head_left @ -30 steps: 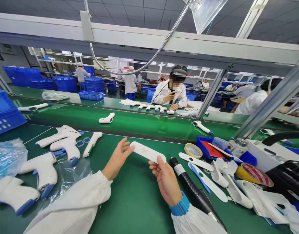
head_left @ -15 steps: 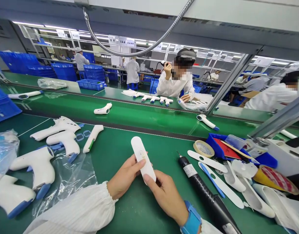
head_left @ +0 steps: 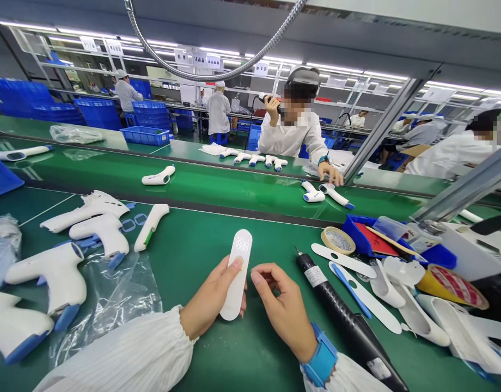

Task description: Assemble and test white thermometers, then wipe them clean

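A slim white digital thermometer (head_left: 234, 291) with rounded ends stands upright in my left hand (head_left: 212, 291). My left thumb presses on its face at a round spot in the middle, and the fingers wrap behind it. Lit digits show near its top end. Just to the right, my right hand (head_left: 285, 305) is apart from the thermometer, its fingers loosely curled and holding nothing visible. A blue band circles that wrist. A black electric screwdriver (head_left: 336, 310) lies to the right of my right hand.
Left are white gun-shaped thermometers (head_left: 54, 277) and a clear plastic bag (head_left: 111, 305). Right are white shell parts (head_left: 368, 296), a tape roll (head_left: 338, 240) and a blue tray (head_left: 356, 223). Beyond the green conveyor (head_left: 218, 190), a co-worker's hand (head_left: 330, 173) is near two thermometers.
The thermometer has turned more upright, and its digits now show. My right hand has let go and moved slightly right. Across the belt, another gun-shaped thermometer now lies near the co-worker's hand.
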Demonstrator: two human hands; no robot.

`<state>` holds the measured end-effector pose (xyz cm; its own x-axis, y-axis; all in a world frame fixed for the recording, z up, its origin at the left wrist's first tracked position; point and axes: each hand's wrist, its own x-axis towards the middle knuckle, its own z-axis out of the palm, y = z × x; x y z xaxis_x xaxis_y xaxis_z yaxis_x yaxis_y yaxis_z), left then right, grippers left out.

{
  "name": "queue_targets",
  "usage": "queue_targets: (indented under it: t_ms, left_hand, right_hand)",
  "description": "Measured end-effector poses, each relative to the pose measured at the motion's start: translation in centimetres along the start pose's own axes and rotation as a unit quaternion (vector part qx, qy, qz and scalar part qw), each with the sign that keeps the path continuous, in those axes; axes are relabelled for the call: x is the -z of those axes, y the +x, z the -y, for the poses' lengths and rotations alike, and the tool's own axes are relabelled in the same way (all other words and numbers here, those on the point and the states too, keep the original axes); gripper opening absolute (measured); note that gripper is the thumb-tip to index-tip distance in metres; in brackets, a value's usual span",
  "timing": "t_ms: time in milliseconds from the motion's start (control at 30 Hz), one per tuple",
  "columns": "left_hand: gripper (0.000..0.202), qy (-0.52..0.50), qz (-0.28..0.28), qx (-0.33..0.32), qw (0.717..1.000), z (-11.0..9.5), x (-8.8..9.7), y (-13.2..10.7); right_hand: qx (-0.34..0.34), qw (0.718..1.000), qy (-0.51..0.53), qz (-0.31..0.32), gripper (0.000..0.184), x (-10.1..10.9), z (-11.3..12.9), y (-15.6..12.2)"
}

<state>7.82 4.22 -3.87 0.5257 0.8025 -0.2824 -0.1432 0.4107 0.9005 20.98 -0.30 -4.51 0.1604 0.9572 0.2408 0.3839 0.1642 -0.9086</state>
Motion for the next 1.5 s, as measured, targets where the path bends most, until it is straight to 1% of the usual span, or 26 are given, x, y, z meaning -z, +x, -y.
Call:
queue_targets:
  t_ms: [67,133,233,333,400,500,567,633,700,733,800,867,933,1133,1333,1500]
  left_hand:
    - [0.028,-0.001,0.021,-0.004,1.0,0.0,0.0,-0.2]
    - [0.025,-0.004,0.045,-0.004,0.999,0.0,0.0,-0.4]
    - [0.027,-0.014,0.075,-0.008,0.997,0.0,0.1,-0.5]
    - [0.028,-0.028,0.084,-0.01,0.996,0.1,0.1,-0.4]
    - [0.026,-0.037,0.075,0.001,0.996,0.1,0.0,-0.4]
    - [0.025,-0.036,0.043,0.019,0.998,0.1,-0.2,-0.4]
    - [0.027,-0.023,0.034,0.024,0.999,0.2,-0.3,-0.4]
    - [0.027,-0.013,0.049,0.035,0.998,0.3,-0.4,-0.6]
    - [0.027,-0.01,0.072,0.055,0.996,0.5,-0.5,-0.7]
    - [0.026,-0.006,0.082,0.066,0.994,0.5,-0.5,-0.7]
    - [0.026,0.003,0.103,0.08,0.991,0.6,-0.6,-0.8]
    - [0.025,0.01,0.114,0.087,0.99,0.6,-0.6,-0.9]
    - [0.025,0.016,0.114,0.09,0.989,0.6,-0.6,-0.9]
    - [0.027,0.03,0.106,0.1,0.989,0.5,-0.5,-1.0]
    - [0.029,0.01,0.109,0.111,0.988,0.9,-0.2,-0.7]
    - [0.037,-0.019,0.093,0.115,0.989,0.8,-0.3,-0.7]
  right_hand:
    - [0.019,1.0,0.01,-0.022,0.015,-0.1,-0.2,0.0]
    - [0.036,0.999,0.004,-0.04,0.014,0.0,-0.3,0.0]
    - [0.059,0.997,-0.012,-0.057,0.014,0.1,-0.5,0.1]
    - [0.068,0.996,-0.016,-0.061,0.014,0.2,-0.5,0.1]
    - [0.064,0.996,-0.016,-0.062,0.014,0.2,-0.4,0.1]
    - [0.038,0.998,0.009,-0.058,0.015,0.1,-0.3,0.0]
    - [0.0,0.996,0.054,-0.069,0.018,0.1,-0.3,0.2]
    - [-0.051,0.987,0.118,-0.092,0.025,0.3,-0.4,0.5]
    - [-0.1,0.97,0.2,-0.095,0.034,0.5,-0.5,0.9]
    - [-0.122,0.959,0.243,-0.08,0.038,0.6,-0.6,1.1]
    - [-0.157,0.934,0.32,-0.031,0.044,0.7,-0.7,1.4]
    - [-0.177,0.915,0.362,0.006,0.047,0.7,-0.7,1.5]
    - [-0.183,0.909,0.373,0.015,0.046,0.6,-0.8,1.5]
    - [-0.205,0.917,0.341,0.02,0.038,0.6,-0.9,1.4]
    - [-0.218,0.916,0.336,0.023,0.04,0.5,-1.0,1.5]
    - [-0.221,0.919,0.326,0.021,0.04,0.5,-1.0,1.6]
